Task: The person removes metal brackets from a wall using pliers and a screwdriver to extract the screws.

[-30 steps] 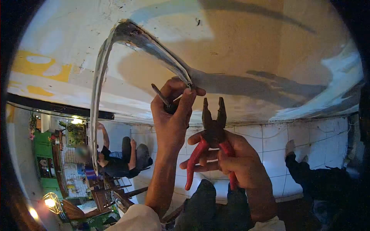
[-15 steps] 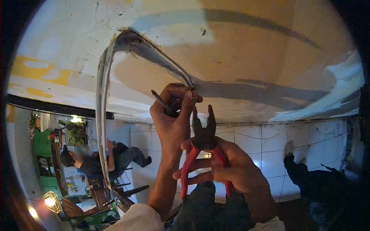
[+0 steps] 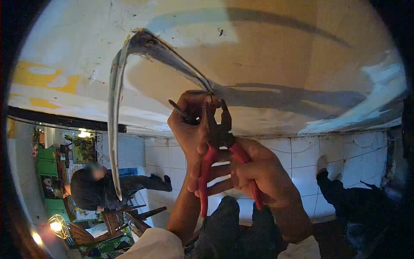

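My left hand (image 3: 189,123) is closed, thumb and finger pinching the tip of a greyish cable (image 3: 174,62) that comes off the wall and bends down. A thin dark tool (image 3: 178,108), its kind unclear, sticks out of the same fist. My right hand (image 3: 261,172) grips a pair of pliers with red handles (image 3: 208,172), fingers between the spread handles. Their dark jaws (image 3: 224,123) are apart and point up, right beside my left fingertips and the cable's end.
A loose grey strip (image 3: 115,129) hangs down on the left. The painted wall (image 3: 276,56) fills the upper view. White tiles (image 3: 306,172) lie beyond my hands. At the left a person in dark clothes (image 3: 92,190) is near wooden furniture (image 3: 114,220); another dark-clothed figure (image 3: 358,203) is at right.
The pliers have moved up and left, bringing their jaws to my left fingertips. My left hand keeps its pinch on the cable. The person at left has shifted posture.
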`<state>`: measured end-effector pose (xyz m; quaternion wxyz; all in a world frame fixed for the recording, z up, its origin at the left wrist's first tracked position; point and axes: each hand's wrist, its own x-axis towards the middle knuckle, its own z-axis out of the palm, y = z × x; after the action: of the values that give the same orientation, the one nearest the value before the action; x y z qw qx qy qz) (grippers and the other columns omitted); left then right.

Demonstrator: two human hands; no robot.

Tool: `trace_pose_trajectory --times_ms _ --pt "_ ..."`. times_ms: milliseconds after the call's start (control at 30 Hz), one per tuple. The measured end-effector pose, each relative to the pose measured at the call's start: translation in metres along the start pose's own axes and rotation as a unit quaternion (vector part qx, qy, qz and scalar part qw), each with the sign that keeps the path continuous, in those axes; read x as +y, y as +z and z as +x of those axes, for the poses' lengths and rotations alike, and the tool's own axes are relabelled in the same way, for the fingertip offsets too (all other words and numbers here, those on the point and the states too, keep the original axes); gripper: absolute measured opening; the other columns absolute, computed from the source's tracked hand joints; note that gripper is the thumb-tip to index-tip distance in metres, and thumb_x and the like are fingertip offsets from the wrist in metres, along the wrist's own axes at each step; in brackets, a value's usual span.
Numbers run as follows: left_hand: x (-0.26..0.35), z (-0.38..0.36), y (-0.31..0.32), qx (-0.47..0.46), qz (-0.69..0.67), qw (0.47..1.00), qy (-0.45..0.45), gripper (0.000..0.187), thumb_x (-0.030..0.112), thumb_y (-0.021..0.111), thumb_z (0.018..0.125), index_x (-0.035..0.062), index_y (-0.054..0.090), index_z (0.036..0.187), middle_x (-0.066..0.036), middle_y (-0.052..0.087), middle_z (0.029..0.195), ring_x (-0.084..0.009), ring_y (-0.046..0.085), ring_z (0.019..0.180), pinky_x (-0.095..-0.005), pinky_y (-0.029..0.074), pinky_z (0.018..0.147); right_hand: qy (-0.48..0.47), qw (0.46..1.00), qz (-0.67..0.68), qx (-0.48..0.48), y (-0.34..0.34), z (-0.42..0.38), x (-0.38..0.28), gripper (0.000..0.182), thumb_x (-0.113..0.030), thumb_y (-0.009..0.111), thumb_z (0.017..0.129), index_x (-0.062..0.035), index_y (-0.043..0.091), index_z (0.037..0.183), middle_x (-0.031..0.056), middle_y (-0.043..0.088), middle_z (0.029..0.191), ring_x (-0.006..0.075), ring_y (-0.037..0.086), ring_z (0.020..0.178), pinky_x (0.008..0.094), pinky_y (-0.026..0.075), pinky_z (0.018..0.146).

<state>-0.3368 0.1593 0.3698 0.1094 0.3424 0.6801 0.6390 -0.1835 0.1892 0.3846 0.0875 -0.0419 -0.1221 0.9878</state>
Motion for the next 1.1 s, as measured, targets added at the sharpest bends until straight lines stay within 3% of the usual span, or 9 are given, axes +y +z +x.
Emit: trace_pose_trajectory --times_ms 167,367,467,567,667,767,867,1000,1100 --pt "0.003 0.001 -0.005 -0.012 0.016 1.000 -0.016 0.010 0.007 0.067 0.088 -0.0006 0.062 0.084 -0.003 0.064 0.075 -0.0059 0.056 0.067 -0.0201 0.043 0.060 0.006 0.999 0.042 -0.011 -0.004 0.005 0.005 0.057 0.004 0.041 0.068 0.0100 0.043 0.125 0.0278 0.059 0.098 0.0472 0.063 0.095 0.0595 0.053 0.086" --pt "0.001 0.001 -0.009 -0.023 0.033 0.999 -0.018 0.006 0.004 0.065 0.087 -0.0005 0.061 0.088 -0.003 0.063 0.075 -0.0055 0.054 0.065 -0.0200 0.043 0.057 0.005 0.996 0.089 0.017 0.004 0.006 0.008 0.045 0.001 0.042 0.072 0.0049 0.048 0.117 0.0194 0.056 0.085 0.0297 0.058 0.066 0.0448 0.053 0.060" --pt "0.001 0.002 -0.009 -0.033 0.009 0.999 0.031 0.007 0.002 0.064 0.087 -0.0009 0.061 0.092 -0.004 0.064 0.076 -0.0069 0.056 0.065 -0.0213 0.045 0.057 0.008 0.992 -0.049 0.119 0.026 0.006 0.004 0.039 0.000 0.042 0.075 0.0022 0.047 0.113 0.0165 0.053 0.081 0.0247 0.051 0.060 0.0395 0.047 0.054" --pt "-0.001 0.004 -0.008 -0.022 -0.001 1.000 0.022 0.009 -0.001 0.063 0.086 -0.0010 0.060 0.094 -0.006 0.066 0.078 -0.0083 0.058 0.065 -0.0223 0.047 0.057 0.009 0.976 -0.161 0.145 0.030 0.011 0.008 0.040 0.000 0.041 0.074 0.0010 0.046 0.114 0.0157 0.052 0.081 0.0259 0.053 0.063 0.0406 0.046 0.055" --pt "0.004 0.001 -0.005 -0.024 -0.075 0.996 -0.042 0.011 -0.002 0.064 0.084 -0.0007 0.060 0.094 -0.008 0.068 0.081 -0.0084 0.059 0.065 -0.0217 0.047 0.057 0.014 0.994 0.086 0.069 0.025 0.006 0.007 0.040 0.001 0.041 0.073 0.0005 0.045 0.113 0.0148 0.051 0.081 0.0261 0.053 0.064 0.0415 0.045 0.055" --pt "-0.009 0.007 -0.013 -0.055 -0.036 0.997 0.037 0.013 0.000 0.067 0.084 -0.0007 0.060 0.095 -0.009 0.069 0.082 -0.0082 0.059 0.064 -0.0213 0.046 0.056 0.000 0.971 0.239 0.001 0.023 0.015 0.021 0.040 0.002 0.041 0.072 0.0002 0.046 0.112 0.0143 0.051 0.081 0.0265 0.053 0.065 0.0420 0.046 0.055" --pt "-0.010 0.006 -0.010 -0.022 -0.014 0.999 0.039 0.013 0.003 0.069 0.084 -0.0011 0.061 0.093 -0.009 0.069 0.081 -0.0078 0.058 0.064 -0.0209 0.046 0.056 -0.034 0.995 0.052 0.079 0.029 0.017 0.026 0.038 0.002 0.041 0.073 -0.0003 0.047 0.111 0.0141 0.052 0.082 0.0266 0.053 0.065 0.0420 0.046 0.055" --pt "-0.002 0.008 -0.010 -0.019 0.014 1.000 0.012 0.011 0.006 0.070 0.085 -0.0012 0.062 0.088 -0.007 0.069 0.079 -0.0075 0.059 0.066 -0.0207 0.046 0.057 -0.034 0.980 -0.125 0.151 0.034 0.019 0.022 0.041 0.004 0.042 0.069 -0.0005 0.047 0.110 0.0139 0.051 0.081 0.0268 0.054 0.066 0.0429 0.047 0.056" --pt "-0.003 0.010 -0.007 -0.022 0.018 1.000 0.004 0.011 0.007 0.069 0.087 -0.0008 0.062 0.087 -0.007 0.069 0.079 -0.0070 0.059 0.068 -0.0205 0.046 0.060 0.006 0.989 0.145 0.028 0.022 0.010 0.021 0.042 0.004 0.042 0.068 -0.0002 0.047 0.109 0.0139 0.051 0.081 0.0268 0.054 0.068 0.0433 0.047 0.058"
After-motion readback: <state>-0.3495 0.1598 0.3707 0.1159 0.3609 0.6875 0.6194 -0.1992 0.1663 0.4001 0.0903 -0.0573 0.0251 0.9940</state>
